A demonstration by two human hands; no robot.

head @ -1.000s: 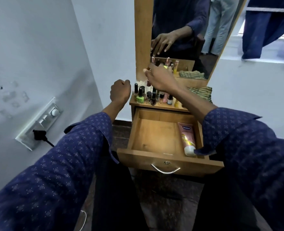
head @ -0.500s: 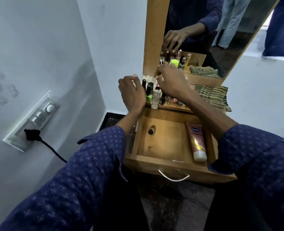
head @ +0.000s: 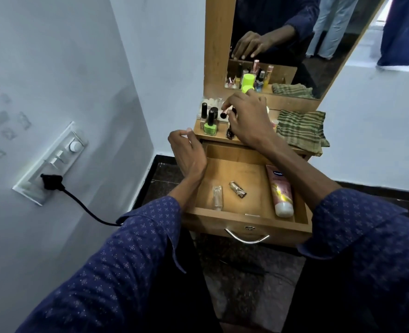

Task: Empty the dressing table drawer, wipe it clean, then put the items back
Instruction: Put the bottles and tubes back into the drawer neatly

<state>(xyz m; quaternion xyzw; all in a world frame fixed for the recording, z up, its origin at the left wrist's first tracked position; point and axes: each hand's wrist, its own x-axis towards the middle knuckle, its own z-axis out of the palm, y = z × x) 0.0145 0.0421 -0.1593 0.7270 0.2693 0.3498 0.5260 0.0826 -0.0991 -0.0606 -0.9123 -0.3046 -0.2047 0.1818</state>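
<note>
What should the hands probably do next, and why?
Probably lower the right hand, which pinches a small dark tube, into the open drawer and release it beside the clear bottle, since items are going back while many bottles stand on the tabletop.

The right hand (head: 247,118) covers much of the bottle cluster on the tabletop (head: 234,140) just behind the green nail polish (head: 210,126), so what its grip closes on beyond a small dark-capped item cannot be told. Behind that polish, the mirror (head: 294,44) is cut off by the top edge. Right of the polish, the pink tube (head: 280,191) carries print too small to read fully, and the left forearm hides the drawer (head: 246,222) wall's left end.
</note>
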